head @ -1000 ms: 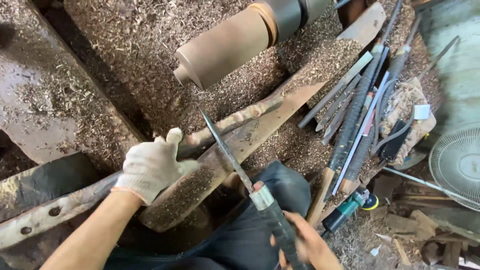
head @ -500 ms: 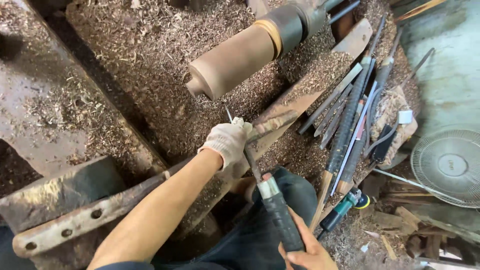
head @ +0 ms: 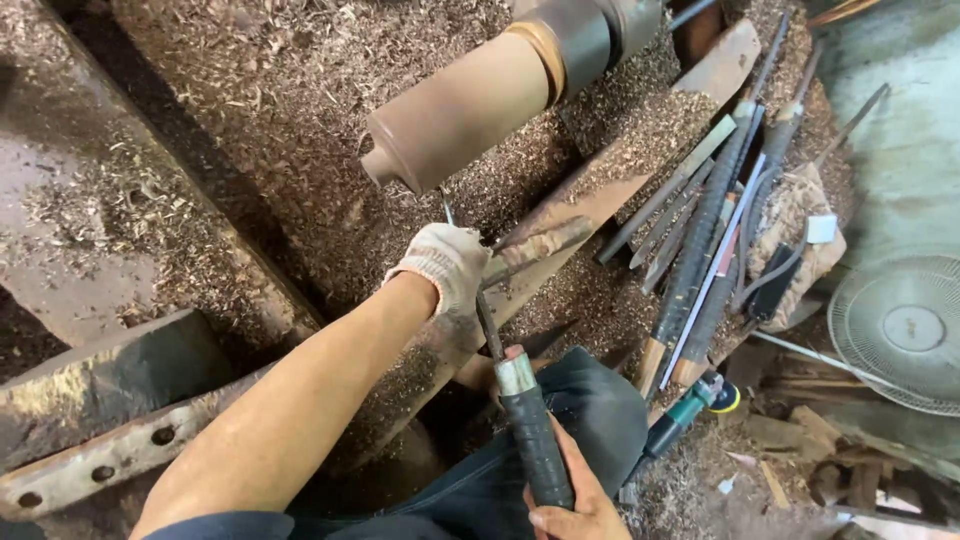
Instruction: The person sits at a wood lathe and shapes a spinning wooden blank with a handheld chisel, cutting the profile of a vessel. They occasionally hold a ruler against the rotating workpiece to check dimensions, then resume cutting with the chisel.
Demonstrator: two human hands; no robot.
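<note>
Head view: sawdust (head: 300, 90) blankets everything I see under the wooden cylinder (head: 465, 105). My gloved left hand (head: 445, 268) is closed over the chisel (head: 487, 320) on the rest bar (head: 560, 215); my bare right hand (head: 570, 505) grips its taped handle low. Spare tools (head: 700, 230) crowd the right edge, beside a fan (head: 905, 330).

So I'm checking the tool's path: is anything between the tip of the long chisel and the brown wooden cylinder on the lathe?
Nothing visible. The long black-handled chisel runs under the gloved left hand; its thin tip shows just below the brown wooden cylinder, with only sawdust behind the gap. The bare right hand grips the handle.
</note>
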